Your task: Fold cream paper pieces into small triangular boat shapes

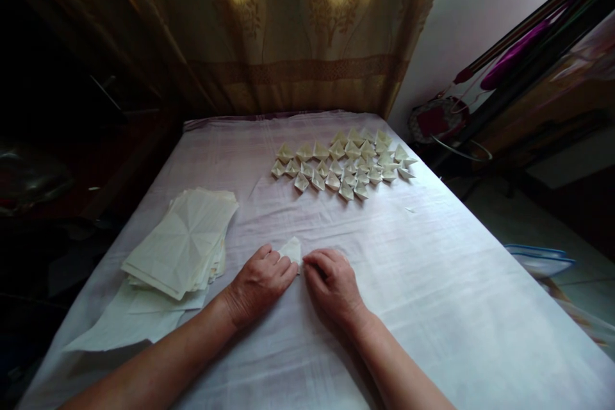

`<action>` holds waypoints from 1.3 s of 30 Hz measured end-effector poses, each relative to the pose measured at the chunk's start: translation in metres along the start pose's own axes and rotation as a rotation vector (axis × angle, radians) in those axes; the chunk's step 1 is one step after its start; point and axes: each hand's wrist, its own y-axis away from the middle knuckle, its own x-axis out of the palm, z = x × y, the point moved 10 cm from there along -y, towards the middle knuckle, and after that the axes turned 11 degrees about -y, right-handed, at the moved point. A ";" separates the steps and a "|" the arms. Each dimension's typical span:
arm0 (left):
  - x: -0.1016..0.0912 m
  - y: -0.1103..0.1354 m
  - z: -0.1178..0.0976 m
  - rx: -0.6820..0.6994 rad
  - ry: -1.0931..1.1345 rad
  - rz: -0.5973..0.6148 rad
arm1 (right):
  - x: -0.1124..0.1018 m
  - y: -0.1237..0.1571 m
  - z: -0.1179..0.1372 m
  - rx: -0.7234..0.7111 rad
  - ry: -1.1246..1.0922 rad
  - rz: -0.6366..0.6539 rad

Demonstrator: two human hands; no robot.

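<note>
A small folded piece of paper (291,248) lies on the cloth-covered table, its pointed tip aimed away from me. My left hand (263,277) is closed over its left and lower part, pressing it down, so much of it is hidden. At the paper's right edge sits my right hand (332,278), fingers curled and pinched together with the fingertips at or just beside the paper. Whether those fingertips grip the edge is hard to make out. To the left rests a stack of creased paper sheets (185,237), the top one showing fold lines that meet in its middle.
Several small folded paper boats (336,166) stand in rows at the table's far right. A pale checked cloth (432,307) covers the table. Behind it hangs a gold patterned curtain (298,32). A bag (438,120) is beyond the right edge, and dark furniture stands left.
</note>
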 end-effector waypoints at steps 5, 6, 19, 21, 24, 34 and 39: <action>-0.004 0.004 0.004 -0.019 0.037 -0.050 | -0.008 -0.004 -0.006 -0.013 0.002 -0.035; -0.005 0.005 0.006 -0.025 0.056 -0.061 | -0.008 -0.006 -0.006 -0.024 0.020 -0.022; -0.022 0.027 0.043 -0.402 0.273 -0.186 | 0.004 -0.015 0.050 -0.406 0.200 0.073; -0.023 0.029 0.046 -0.481 0.258 -0.171 | 0.002 -0.013 0.057 -0.441 0.261 0.057; -0.015 0.030 0.047 -0.578 0.403 -0.102 | -0.001 -0.012 0.061 -0.449 0.356 0.025; 0.040 0.058 0.046 -1.163 1.136 0.085 | 0.006 -0.007 0.059 -0.389 0.351 0.055; 0.058 0.067 0.042 -1.331 1.334 0.129 | 0.004 -0.006 0.068 -0.411 0.320 0.044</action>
